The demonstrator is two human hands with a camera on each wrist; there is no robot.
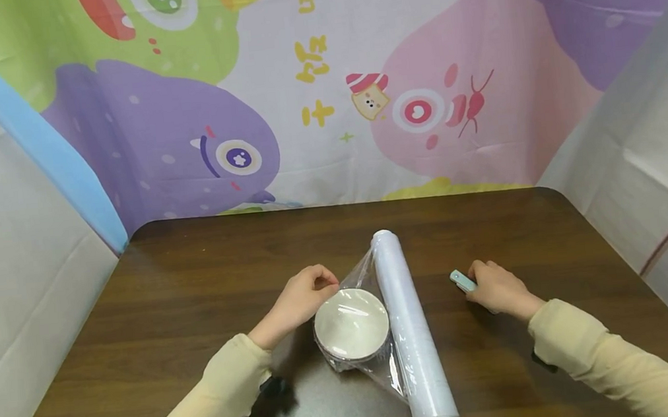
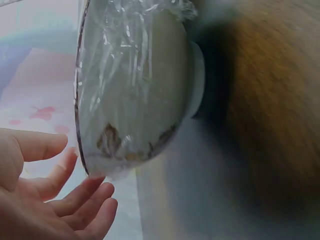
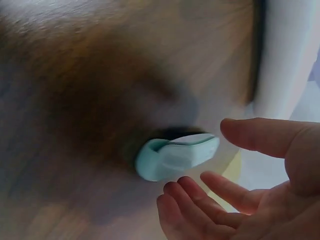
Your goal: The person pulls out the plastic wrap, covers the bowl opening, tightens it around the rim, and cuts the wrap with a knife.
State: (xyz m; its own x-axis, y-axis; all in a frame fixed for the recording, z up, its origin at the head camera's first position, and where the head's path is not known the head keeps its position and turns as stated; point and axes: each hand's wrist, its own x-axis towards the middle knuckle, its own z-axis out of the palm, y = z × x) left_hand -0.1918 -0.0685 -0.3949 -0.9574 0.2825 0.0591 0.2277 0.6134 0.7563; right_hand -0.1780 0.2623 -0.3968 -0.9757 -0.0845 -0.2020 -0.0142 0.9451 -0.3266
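A white bowl (image 1: 351,324) with a dark rim sits on the table, clear plastic wrap stretched over its top and clinging to its side. The film runs from it to a long roll of plastic wrap (image 1: 411,327) lying just to its right. My left hand (image 1: 302,296) is at the bowl's far left rim, its fingertips right at the wrapped edge, thumb and index finger apart in the left wrist view. Around a small mint-green tool (image 3: 177,159), shaped like a folding knife, my right hand (image 1: 499,289) lies with loosely bent fingers, thumb and fingertips apart.
The dark wooden table (image 1: 225,258) reaches back to a cartoon-printed curtain (image 1: 317,157). Pale cloth walls (image 1: 21,249) stand on both sides. The roll lies lengthwise between the two hands, its near end close to the front of the view.
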